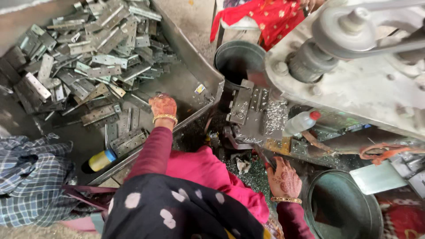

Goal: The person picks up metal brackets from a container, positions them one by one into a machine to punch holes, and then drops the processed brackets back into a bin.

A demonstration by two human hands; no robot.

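Hinges [95, 48], flat grey metal ones, lie heaped in a big sheet-metal tray [195, 66] at our left, and that heap is what our left hand [163, 106] reaches toward. We see the hand from the back, fingers curled down onto the tray floor at the near edge of the pile; whether it has already closed on a piece we cannot tell, since the fingertips are hidden under the hand. The bulk of the heap lies up and to the left of this hand, away from us, while a few loose hinges [128, 139] rest just beside the wrist, their long axes running roughly along the forearm's line. Our right hand [283, 179] is well apart from the tray, low at the right beside the machine; its fingers look loosely bent near a dark thin part there, and we cannot say whether it grips anything. So the left hand is plainly the nearer one to the hinges. Between the two hands sits the machine's work block [248, 110], strewn with bright metal shavings, and a small plastic bottle with a red cap [301, 122] lies next to it. A round metal bucket [237, 59] stands behind the block, and another bucket [343, 208] sits by our right wrist.
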